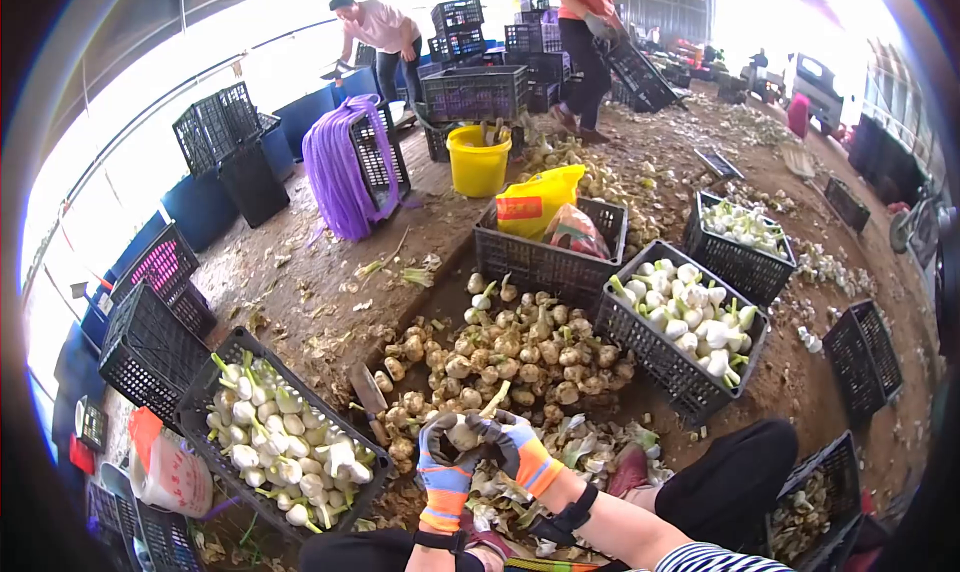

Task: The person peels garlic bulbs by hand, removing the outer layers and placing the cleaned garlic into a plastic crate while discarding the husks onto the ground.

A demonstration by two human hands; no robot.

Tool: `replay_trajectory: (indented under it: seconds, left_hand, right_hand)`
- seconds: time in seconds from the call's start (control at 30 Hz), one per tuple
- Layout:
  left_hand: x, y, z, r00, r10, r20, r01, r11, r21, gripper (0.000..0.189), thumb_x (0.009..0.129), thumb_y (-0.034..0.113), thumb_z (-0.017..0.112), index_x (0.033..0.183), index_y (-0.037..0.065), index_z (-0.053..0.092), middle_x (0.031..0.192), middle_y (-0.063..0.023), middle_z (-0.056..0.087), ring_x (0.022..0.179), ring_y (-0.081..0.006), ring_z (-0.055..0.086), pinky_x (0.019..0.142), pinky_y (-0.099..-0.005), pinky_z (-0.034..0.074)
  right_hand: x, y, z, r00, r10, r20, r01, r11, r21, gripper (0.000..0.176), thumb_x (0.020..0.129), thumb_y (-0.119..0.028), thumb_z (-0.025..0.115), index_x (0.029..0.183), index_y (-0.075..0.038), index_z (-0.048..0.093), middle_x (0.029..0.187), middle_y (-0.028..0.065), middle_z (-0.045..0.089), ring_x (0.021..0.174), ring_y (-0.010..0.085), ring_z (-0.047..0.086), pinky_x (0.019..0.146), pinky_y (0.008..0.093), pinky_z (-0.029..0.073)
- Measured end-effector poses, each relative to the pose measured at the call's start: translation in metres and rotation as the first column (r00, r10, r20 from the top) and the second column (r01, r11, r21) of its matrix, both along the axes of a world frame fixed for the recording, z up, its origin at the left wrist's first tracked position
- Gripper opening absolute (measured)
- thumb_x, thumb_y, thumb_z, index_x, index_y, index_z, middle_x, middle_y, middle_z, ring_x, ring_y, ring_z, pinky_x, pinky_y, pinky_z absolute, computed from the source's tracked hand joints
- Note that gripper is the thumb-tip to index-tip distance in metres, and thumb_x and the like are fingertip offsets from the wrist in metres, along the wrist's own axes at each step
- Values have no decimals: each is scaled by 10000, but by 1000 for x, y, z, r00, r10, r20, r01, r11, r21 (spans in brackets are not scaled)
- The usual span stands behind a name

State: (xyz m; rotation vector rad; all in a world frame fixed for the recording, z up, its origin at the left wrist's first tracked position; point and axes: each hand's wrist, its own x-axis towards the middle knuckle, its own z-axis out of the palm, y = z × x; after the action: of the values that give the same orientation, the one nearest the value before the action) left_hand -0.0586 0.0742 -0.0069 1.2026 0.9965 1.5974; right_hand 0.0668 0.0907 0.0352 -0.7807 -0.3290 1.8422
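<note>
A garlic bulb (463, 435) with a short green stem pointing up sits between my two gloved hands. My left hand (443, 468) is closed around its left side. The fingers of my right hand (515, 448) press on it from the right, partly hiding it. Just beyond them lies a heap of unpeeled, soil-brown garlic bulbs (530, 357). A broad-bladed knife (369, 392) lies at the heap's left edge. Peeled husks (590, 447) are scattered below and to the right of my hands.
Black crates of white garlic stand at left (228, 427) and right (672, 372). Ahead, another crate (535, 262) holds a yellow bag (540, 207). Farther off are a yellow bucket (478, 167), purple mesh netting (340, 172) and two people, one (583, 57) handling a crate.
</note>
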Motion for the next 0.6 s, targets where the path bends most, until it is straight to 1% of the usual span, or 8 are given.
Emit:
replay_trajectory:
  seconds: [0.13,0.17,0.33,0.4,0.43,0.47,0.53,0.6]
  left_hand:
    - [14,-8,15,996,17,-90,-10,997,74,655,611,-86,797,1156,51,462,1118,-121,566,1001,-211,577,853,-343,521]
    - [17,-10,22,999,-24,-48,26,999,31,693,564,-45,839,1153,48,485,1169,-82,508,1078,-199,529,932,-326,454]
    - [31,-16,45,995,-70,-68,78,990,120,658,590,-100,795,1148,56,484,1204,-102,500,1101,-229,535,910,-354,490]
    - [35,-17,44,996,-84,2,83,982,169,673,576,-118,787,1145,58,472,1195,-84,512,1060,-195,544,876,-334,509]
    - [33,-16,37,982,-112,150,104,993,57,665,585,-137,768,1148,58,474,1165,-85,527,1046,-194,551,872,-340,515]
    - [31,-14,37,981,-116,157,111,993,39,666,591,-130,772,1154,61,473,1154,-88,538,1039,-196,556,863,-336,519]
    - [30,-15,37,997,-24,-74,35,987,155,685,585,-113,789,1165,61,467,1157,-93,543,1034,-195,559,863,-337,519]
    - [31,-19,46,996,-32,-82,46,984,174,705,574,-98,805,1171,59,467,1170,-98,541,1033,-193,560,866,-339,518]
  right_hand:
    - [21,-10,18,999,30,22,-31,997,70,250,813,-85,702,1035,1,623,938,88,659,813,187,650,658,301,548]
    - [25,-12,20,999,43,30,-46,993,108,265,821,-96,698,1054,4,620,943,82,659,817,179,647,672,294,543]
    - [45,-19,28,993,101,57,-109,979,174,248,821,-87,692,1037,6,610,940,77,650,809,157,639,681,282,546]
    - [50,-20,32,990,133,47,-140,969,203,249,824,-86,689,1040,8,607,945,78,649,817,154,635,696,282,542]
    - [52,-21,32,988,150,39,-154,959,237,246,828,-89,686,1039,8,604,947,78,648,825,150,630,717,282,537]
    - [52,-20,32,986,165,25,-166,947,275,247,820,-76,689,1039,8,612,964,82,652,845,158,634,739,282,534]
    - [59,-24,35,981,194,-2,-185,936,299,262,806,-54,691,1048,12,619,988,89,655,863,167,640,751,282,534]
    - [63,-21,31,977,213,9,-206,934,293,279,796,-24,682,1064,21,620,1002,90,658,885,173,642,776,288,530]
